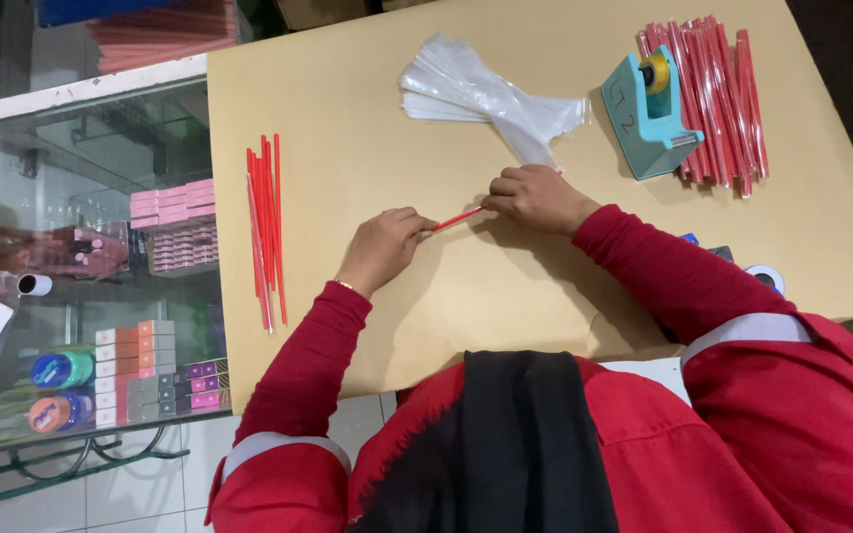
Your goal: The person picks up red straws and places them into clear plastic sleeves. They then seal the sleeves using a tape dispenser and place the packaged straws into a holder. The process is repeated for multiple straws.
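My left hand point(385, 247) pinches one end of a thin red stick point(458, 218) that lies just above the tan tabletop point(348, 99). Its other end is under the closed fingers of my right hand point(535, 197), which also rests on the narrow end of a clear plastic sleeve point(530, 146). A fanned pile of clear sleeves point(466, 89) spreads out just beyond my right hand. Several loose red sticks point(267, 232) lie in a row to the left of my left hand.
A teal tape dispenser point(649, 114) stands at the right, against a stack of bagged red sticks point(718, 99). A tape roll point(767, 278) sits by my right sleeve. Left of the table is a glass display case point(101, 247) with small boxes and jars.
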